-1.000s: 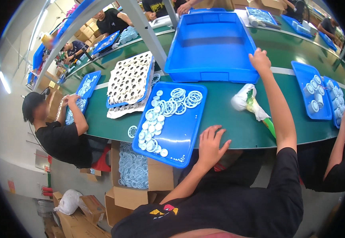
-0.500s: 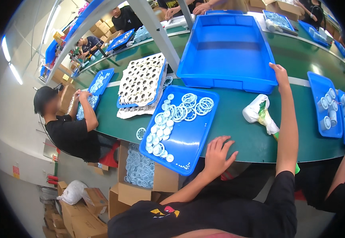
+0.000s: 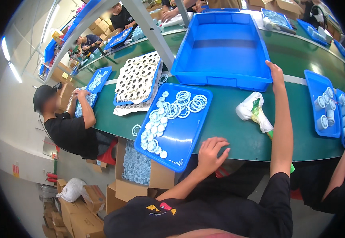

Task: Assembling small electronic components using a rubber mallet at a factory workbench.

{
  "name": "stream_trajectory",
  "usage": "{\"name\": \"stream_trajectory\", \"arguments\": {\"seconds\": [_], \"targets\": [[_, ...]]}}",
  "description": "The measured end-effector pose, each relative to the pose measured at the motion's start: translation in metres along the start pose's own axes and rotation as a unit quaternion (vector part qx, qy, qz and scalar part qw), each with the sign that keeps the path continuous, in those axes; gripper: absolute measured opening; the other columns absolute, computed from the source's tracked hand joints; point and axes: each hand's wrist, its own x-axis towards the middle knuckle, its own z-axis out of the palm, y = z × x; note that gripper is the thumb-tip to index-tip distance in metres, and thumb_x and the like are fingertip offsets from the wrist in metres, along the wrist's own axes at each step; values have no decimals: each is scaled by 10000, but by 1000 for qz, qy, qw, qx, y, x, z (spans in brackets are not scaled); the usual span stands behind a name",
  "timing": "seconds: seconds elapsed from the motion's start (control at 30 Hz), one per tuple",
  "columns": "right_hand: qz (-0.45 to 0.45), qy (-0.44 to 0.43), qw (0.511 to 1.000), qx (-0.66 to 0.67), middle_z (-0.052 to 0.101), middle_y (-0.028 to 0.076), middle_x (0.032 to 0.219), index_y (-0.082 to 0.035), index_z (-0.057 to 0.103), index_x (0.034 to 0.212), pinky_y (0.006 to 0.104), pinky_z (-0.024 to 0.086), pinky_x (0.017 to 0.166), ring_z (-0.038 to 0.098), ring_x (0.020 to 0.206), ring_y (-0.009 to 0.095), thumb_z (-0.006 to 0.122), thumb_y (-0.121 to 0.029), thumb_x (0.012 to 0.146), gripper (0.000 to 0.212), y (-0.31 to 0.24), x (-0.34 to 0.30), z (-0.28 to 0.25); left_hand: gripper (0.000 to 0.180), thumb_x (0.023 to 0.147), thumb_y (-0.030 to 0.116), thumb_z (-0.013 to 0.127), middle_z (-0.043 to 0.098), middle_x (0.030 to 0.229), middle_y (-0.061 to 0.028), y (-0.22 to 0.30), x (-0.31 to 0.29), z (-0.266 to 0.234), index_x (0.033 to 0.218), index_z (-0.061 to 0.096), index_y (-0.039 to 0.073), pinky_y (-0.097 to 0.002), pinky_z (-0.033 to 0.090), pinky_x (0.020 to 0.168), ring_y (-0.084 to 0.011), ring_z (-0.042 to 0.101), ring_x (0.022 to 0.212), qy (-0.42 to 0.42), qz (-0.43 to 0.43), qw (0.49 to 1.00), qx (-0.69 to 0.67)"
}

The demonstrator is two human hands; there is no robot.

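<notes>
My right hand [image 3: 276, 71] grips the near right corner of a large empty blue bin [image 3: 222, 43] on the green belt [image 3: 236, 135]. My left hand [image 3: 211, 152] rests with spread fingers on the belt's near edge, next to a flat blue tray [image 3: 180, 135]. That tray holds several white plastic rings and small white caps [image 3: 158, 123]. One loose ring [image 3: 136, 129] lies on the belt to the tray's left.
A white bag with a green piece [image 3: 255, 112] lies right of the tray. White perforated sheets [image 3: 138, 77] sit on another tray behind. A person in black [image 3: 67, 127] works at my left, another arm [image 3: 341, 166] at my right. An open carton of rings [image 3: 136, 164] stands below the belt.
The view has shifted so the bin and tray sit lower and nearer. My right hand stays on the bin's corner. My left hand has stayed at the belt's edge.
</notes>
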Motion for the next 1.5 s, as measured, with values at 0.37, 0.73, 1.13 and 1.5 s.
{"name": "stream_trajectory", "arguments": {"seconds": [0.37,0.73,1.13,1.5], "targets": [[-184,86,933,-297,758,226,960,50,713,1056,426,573,830,751,898,344,753,-398,898,477,-11,-2,0,752,893,483,773,488,1455,-234,-56,-144,28,1446,529,36,-520,415,1074,-422,484,1308,-172,-171,964,110],[-210,112,860,-452,628,242,1210,8,611,1219,515,587,867,702,1024,442,711,-293,954,414,-37,-39,19,436,902,324,701,679,1247,-208,-132,-100,109,1248,690,60,-560,458,1005,-417,610,1200,-88,-164,967,176],[-222,133,838,-481,556,278,1322,-5,557,1377,516,579,915,673,1108,465,718,-385,945,596,-28,-48,45,339,871,221,766,709,1084,-221,-140,-160,64,1149,714,36,-546,511,915,-454,665,1037,79,-310,929,185],[-227,127,825,-501,608,225,1274,-48,667,1192,521,568,902,698,1046,438,676,-388,974,404,-23,-40,32,361,908,169,749,701,1274,-155,-194,-193,50,1262,712,106,-511,519,992,-373,667,1172,175,-198,959,102]]}}
